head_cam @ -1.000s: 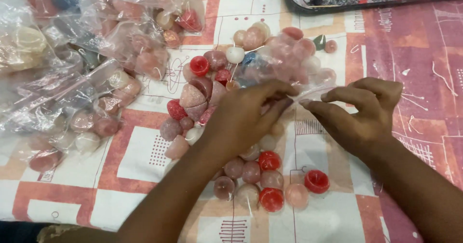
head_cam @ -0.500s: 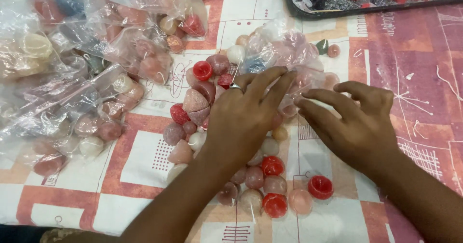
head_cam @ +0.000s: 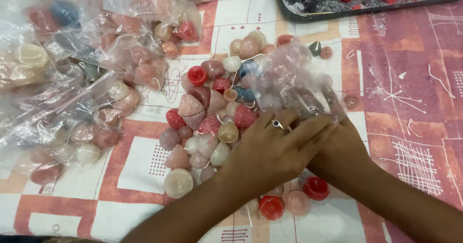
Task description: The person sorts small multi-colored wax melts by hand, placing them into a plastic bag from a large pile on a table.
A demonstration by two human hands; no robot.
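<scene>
My left hand (head_cam: 275, 149), a ring on one finger, lies flat across my right hand (head_cam: 345, 154), its fingertips at the mouth of a clear plastic bag (head_cam: 294, 79). The fingers of my right hand reach into that bag and show through the plastic. The bag lies on the right side of a loose pile of small wax candles (head_cam: 207, 122) in pink, red, cream and blue. Several pieces sit inside the bag. Red round candles (head_cam: 316, 187) lie beside my wrists.
Several filled clear bags of candles (head_cam: 72, 79) cover the left side of the patterned tablecloth (head_cam: 410, 127). A dark tray (head_cam: 308, 15) with dark and red pieces stands at the back right. A small dark cone (head_cam: 315, 47) lies near it.
My left hand has slid right over my right hand. My right hand has pushed forward into the bag's mouth. The view has shifted slightly.
</scene>
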